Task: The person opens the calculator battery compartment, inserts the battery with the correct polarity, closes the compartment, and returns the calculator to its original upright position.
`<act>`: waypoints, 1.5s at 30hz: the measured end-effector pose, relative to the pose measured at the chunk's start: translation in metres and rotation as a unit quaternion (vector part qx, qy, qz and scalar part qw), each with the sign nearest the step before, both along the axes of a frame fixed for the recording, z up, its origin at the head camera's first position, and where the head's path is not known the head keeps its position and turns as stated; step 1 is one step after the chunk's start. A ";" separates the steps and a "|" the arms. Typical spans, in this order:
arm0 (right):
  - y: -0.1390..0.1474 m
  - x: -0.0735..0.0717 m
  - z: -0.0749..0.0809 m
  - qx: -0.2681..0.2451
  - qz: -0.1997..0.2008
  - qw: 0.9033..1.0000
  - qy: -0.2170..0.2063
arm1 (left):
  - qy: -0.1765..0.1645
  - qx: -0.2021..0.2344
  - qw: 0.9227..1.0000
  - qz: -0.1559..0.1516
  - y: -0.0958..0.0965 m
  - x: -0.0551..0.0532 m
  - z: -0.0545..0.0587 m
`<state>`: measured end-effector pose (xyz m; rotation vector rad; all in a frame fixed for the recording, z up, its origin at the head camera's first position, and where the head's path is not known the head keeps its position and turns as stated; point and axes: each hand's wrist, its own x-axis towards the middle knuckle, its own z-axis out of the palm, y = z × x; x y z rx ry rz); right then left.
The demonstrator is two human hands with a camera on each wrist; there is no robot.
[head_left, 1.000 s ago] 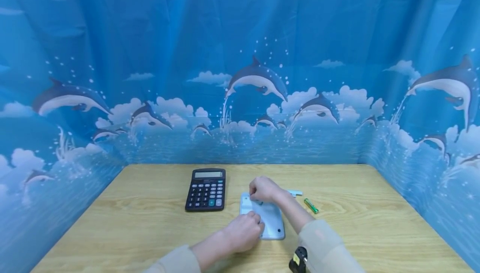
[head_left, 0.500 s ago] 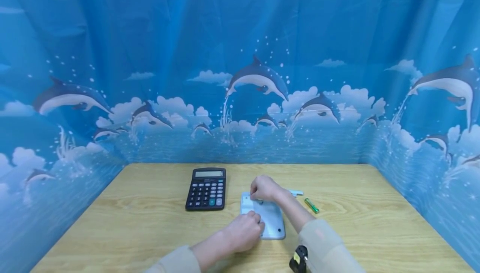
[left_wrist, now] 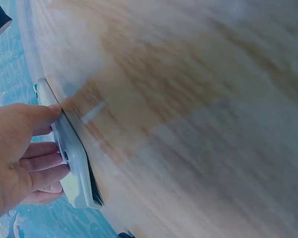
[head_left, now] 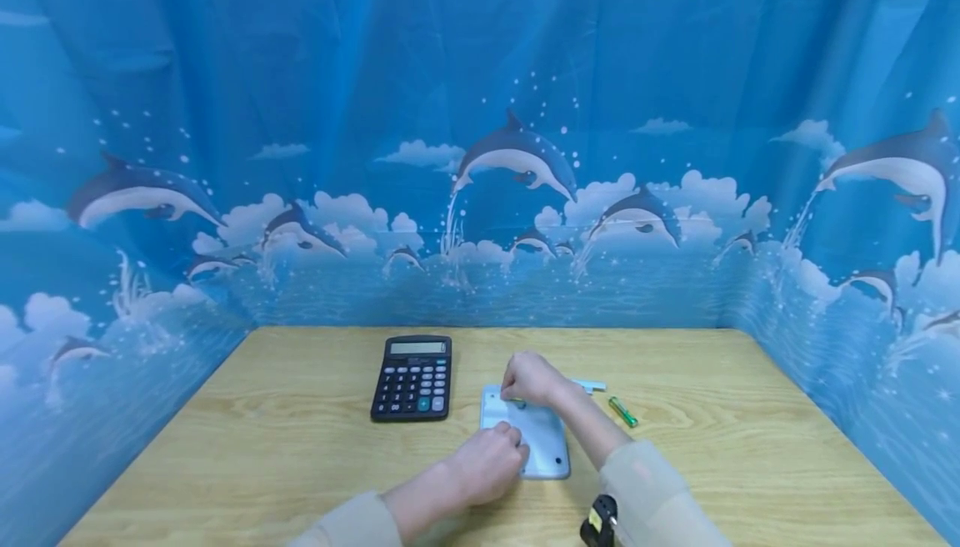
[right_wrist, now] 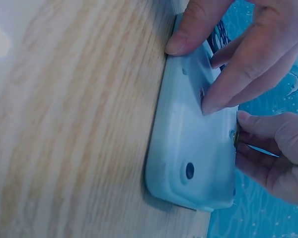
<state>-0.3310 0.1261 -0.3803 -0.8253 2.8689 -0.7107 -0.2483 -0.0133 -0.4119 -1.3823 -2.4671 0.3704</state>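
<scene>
A pale blue, calculator-like device lies back side up on the table, its round dark feet showing. My left hand grips its near left part, thumb at the edge and fingers on the back, as the left wrist view shows. At the device's far side, the right hand pinches a small battery, mostly hidden by its fingers; a gold-coloured bit shows in the right wrist view. Beyond the right forearm lies a pale blue strip like a cover, partly hidden. Nearby rests a green battery.
A black desk calculator lies face up to the left of the pale blue device. Blue dolphin-print curtains enclose the back and sides of the wooden table. A small black gadget sits by the right sleeve.
Both hands stay nearly where they were. The right fingertips have shifted slightly, and a yellowish bit now shows beneath them. The device has not visibly moved.
</scene>
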 end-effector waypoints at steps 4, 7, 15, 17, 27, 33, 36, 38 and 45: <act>-0.001 0.000 0.001 0.003 0.002 1.000 0.001 | -0.001 0.001 1.000 -0.001 0.000 0.001 0.000; -0.002 0.000 0.001 0.006 0.002 1.000 0.003 | -0.001 0.000 1.000 0.001 0.000 0.001 0.000; -0.003 0.000 0.003 0.007 -0.015 1.000 -0.017 | 0.011 -0.002 1.000 0.005 0.001 0.001 -0.001; -0.002 0.000 0.003 0.007 -0.011 1.000 -0.016 | 0.007 -0.004 1.000 0.007 0.001 0.000 -0.001; -0.002 0.001 0.002 0.020 -0.009 1.000 0.000 | -0.005 0.000 1.000 0.013 0.001 0.001 0.000; -0.007 0.002 0.005 0.040 -0.031 0.999 -0.007 | 0.003 0.005 1.000 0.012 0.000 0.001 0.001; -0.010 0.002 0.007 0.052 -0.042 0.998 -0.013 | 0.008 0.011 1.000 0.009 0.000 0.001 0.001; -0.011 0.002 0.007 0.059 -0.047 0.997 -0.017 | 0.011 0.012 1.000 0.005 0.000 0.001 0.001; -0.006 0.002 0.006 0.042 -0.044 0.998 -0.028 | 0.009 0.003 1.000 -0.007 -0.001 -0.002 0.000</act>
